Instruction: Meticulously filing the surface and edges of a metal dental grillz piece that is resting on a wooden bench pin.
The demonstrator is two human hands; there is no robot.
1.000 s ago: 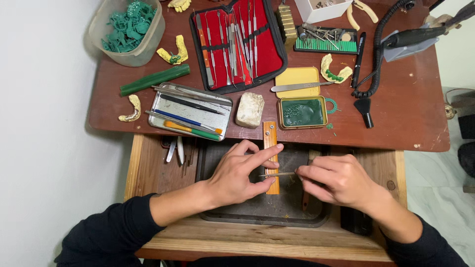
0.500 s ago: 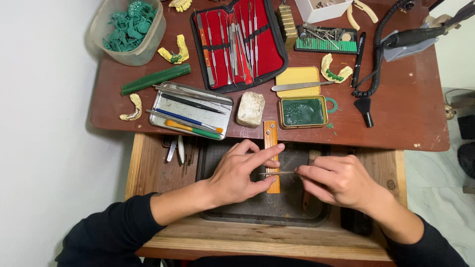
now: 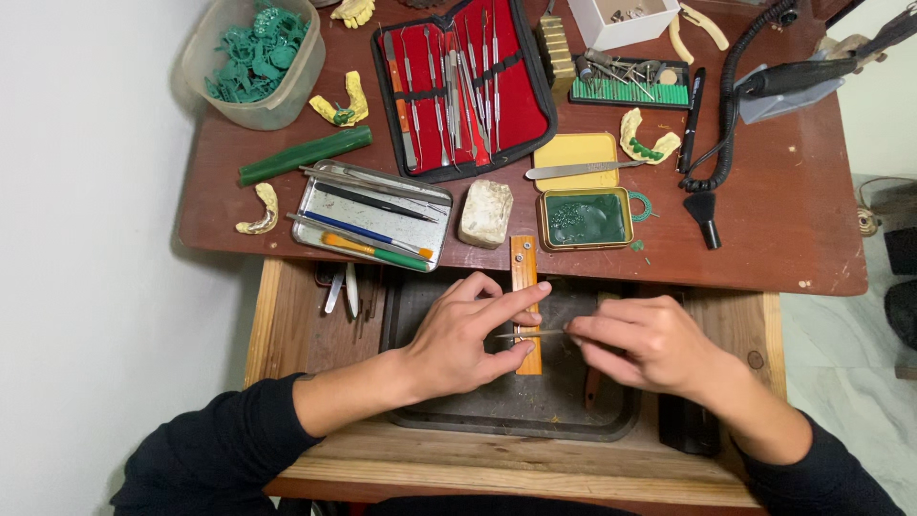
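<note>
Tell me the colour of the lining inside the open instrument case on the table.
Red lining in the black-edged instrument case, shown best in the head view.

Both hands close together, left point(image 3: 468, 334) fingers extended, right point(image 3: 645, 344) fingers pinched

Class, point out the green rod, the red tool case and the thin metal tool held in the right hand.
green rod point(image 3: 306, 155), head view, middle of its length
red tool case point(image 3: 465, 86), head view, red lining
thin metal tool point(image 3: 531, 334), head view, bare shaft between the hands
</note>
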